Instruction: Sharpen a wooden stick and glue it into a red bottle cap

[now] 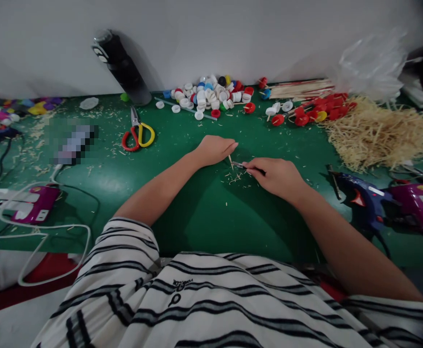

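Note:
My left hand point(215, 149) is closed around a thin wooden stick point(230, 161), whose lower end points down toward the table. My right hand point(277, 177) grips a small dark-handled craft knife point(257, 169). Its metal blade reaches left and appears to meet the stick near the end, though I cannot tell if they touch. Pale wood shavings point(237, 178) lie scattered on the green table point(211, 217) just below both hands.
Red-and-yellow scissors point(138, 135) and a black bottle point(124, 67) stand or lie left. Behind are bottle caps point(211, 96) and wooden sticks point(301, 90). At right are a straw-coloured shredded heap point(381, 133), a blue glue gun point(365, 195) and a purple power socket point(419, 203). White cables point(88, 237) cross the left.

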The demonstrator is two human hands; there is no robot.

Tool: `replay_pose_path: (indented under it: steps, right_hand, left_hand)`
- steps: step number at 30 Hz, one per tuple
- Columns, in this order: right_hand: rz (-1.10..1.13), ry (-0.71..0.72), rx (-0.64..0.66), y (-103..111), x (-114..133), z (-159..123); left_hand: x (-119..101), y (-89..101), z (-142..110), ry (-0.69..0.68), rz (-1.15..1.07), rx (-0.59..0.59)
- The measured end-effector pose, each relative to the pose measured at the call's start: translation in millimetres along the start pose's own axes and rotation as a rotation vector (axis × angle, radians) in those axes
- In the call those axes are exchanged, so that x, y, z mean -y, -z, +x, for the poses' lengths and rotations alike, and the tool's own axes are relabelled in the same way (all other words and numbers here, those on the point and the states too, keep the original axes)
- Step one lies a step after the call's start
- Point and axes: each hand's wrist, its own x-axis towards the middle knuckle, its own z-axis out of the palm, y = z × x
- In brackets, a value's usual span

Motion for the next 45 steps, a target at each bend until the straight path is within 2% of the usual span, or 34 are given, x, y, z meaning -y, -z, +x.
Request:
replay_pose_path:
  steps: [7,17,40,45]
  right_hand:
    - [-0.079,0.025,0.035,-5,8,8]
    - [-0.024,-0.029,0.122,0,3,11]
    - [0.027,-0.051,0.155,6,2,-1]
    - [-0.015,-0.054,0.148,6,-2,-10]
  left_hand:
    - [-1,0.5,0,-0.022,0.006,0.023]
    - [3,-4.6,2,-0.018,-0.010,0.011]
    - [1,-4.9,3,-0.020,-0.012,0.002]
    - [5,-4.8,4,0.020,-0.025,-0.005]
